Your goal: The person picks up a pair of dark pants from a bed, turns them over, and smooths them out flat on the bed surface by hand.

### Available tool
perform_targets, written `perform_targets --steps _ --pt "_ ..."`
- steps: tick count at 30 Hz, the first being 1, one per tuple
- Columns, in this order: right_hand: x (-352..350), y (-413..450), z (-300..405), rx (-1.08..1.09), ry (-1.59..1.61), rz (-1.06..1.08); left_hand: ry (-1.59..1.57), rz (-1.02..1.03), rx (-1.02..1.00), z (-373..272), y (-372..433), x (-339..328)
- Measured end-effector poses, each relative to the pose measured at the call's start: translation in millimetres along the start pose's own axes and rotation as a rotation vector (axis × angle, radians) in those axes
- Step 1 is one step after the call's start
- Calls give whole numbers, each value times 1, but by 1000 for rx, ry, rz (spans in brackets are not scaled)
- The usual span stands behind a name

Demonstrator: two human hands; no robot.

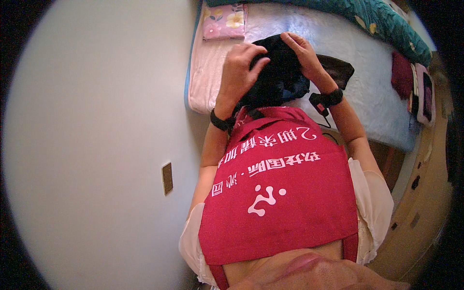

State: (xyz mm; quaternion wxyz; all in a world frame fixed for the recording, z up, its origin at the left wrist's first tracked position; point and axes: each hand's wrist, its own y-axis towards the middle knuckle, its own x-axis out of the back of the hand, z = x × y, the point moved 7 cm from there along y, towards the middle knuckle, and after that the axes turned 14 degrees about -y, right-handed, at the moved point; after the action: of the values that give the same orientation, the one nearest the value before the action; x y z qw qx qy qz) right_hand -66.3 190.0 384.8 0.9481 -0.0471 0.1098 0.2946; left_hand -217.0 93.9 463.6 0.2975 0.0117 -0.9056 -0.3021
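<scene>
A bunched black cloth item (279, 69), perhaps a garment, lies before me over the near edge of the bed. My right hand (304, 56) pinches its far edge between thumb and fingers. On its left side, my left hand (241, 70) rests with the fingers curled over and the thumb apart; black fabric shows between them, and whether it grips is unclear. Past my right wrist, a dark brown or black piece (335, 69) lies flat on the bed, partly hidden by my forearm. Both wrists wear black bands.
The bed (366, 98) has a pale plush cover. A folded pink floral cloth (224, 23) lies at its far left, a green quilt (362, 16) along the back, folded textiles (402, 74) at right. A wall (108, 108) stands close on my left. A cable (326, 121) hangs near my right wrist.
</scene>
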Motion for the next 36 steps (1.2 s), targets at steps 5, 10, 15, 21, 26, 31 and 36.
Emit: perform_targets --steps 5,10,15,21,26,31,36 --pt "-15 5 -8 -63 66 -52 16 -54 180 25 -18 -22" --pt "-7 9 -20 -131 179 -38 -222 -78 243 37 -20 -15" --pt "20 19 -3 307 -883 -360 -841 -200 512 51 -27 0" --pt "-22 -20 75 720 -1071 -447 -1030 -341 526 73 -35 -2" --pt "-53 -25 57 865 -1444 8 -830 -274 485 57 -24 -12" --pt "-47 -15 39 684 -1346 69 -872 -324 433 44 -19 -1" --pt "2 -21 58 456 -649 -66 -802 -307 479 62 -24 17"
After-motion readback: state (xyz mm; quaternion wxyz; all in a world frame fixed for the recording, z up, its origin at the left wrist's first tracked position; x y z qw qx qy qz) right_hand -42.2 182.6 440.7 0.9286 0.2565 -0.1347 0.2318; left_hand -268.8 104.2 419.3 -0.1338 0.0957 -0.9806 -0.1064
